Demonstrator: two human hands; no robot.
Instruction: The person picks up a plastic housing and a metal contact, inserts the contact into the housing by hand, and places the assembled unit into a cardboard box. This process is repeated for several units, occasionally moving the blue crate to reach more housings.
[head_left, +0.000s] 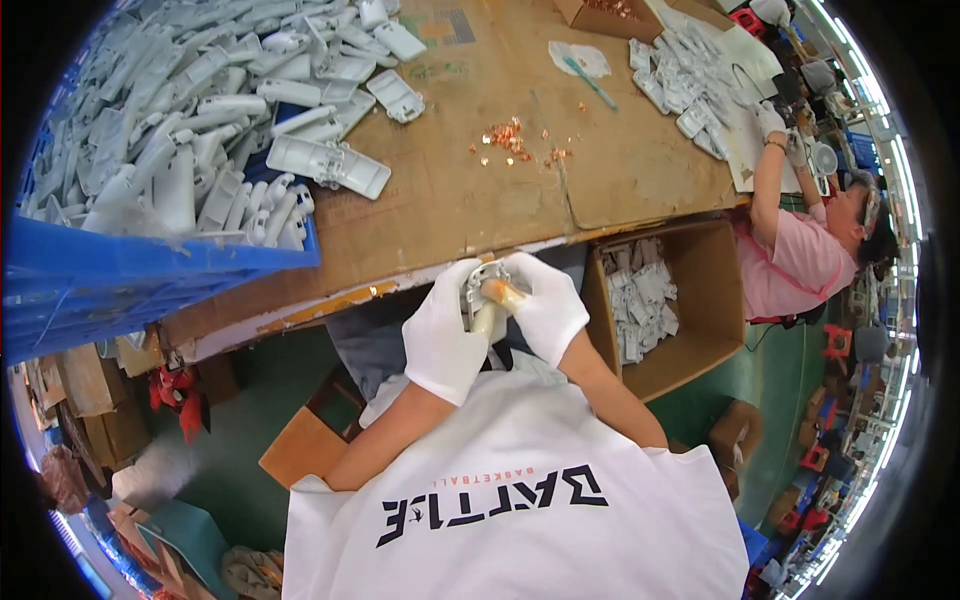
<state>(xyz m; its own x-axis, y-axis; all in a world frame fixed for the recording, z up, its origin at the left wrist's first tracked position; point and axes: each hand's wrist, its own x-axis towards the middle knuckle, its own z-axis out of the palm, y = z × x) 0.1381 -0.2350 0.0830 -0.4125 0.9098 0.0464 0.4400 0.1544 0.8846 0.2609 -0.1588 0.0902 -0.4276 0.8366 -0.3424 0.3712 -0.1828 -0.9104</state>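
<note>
Your gloved left hand (445, 330) closed around a small grey-white part (486, 272), your gloved right hand (545, 305) pinching its other side, fingers bent in, the part held before your chest by the table (420, 200) edge, copper-coloured bits (508, 138) beyond, a blue crate (140, 285) heaped with white plastic pieces (175, 190) at left.

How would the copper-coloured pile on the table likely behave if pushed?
The copper-coloured pile would probably scatter: its pieces look loose, and several lie apart. Each piece is likely light, being so small. Their metallic shine suggests they may be fairly stiff.
</note>
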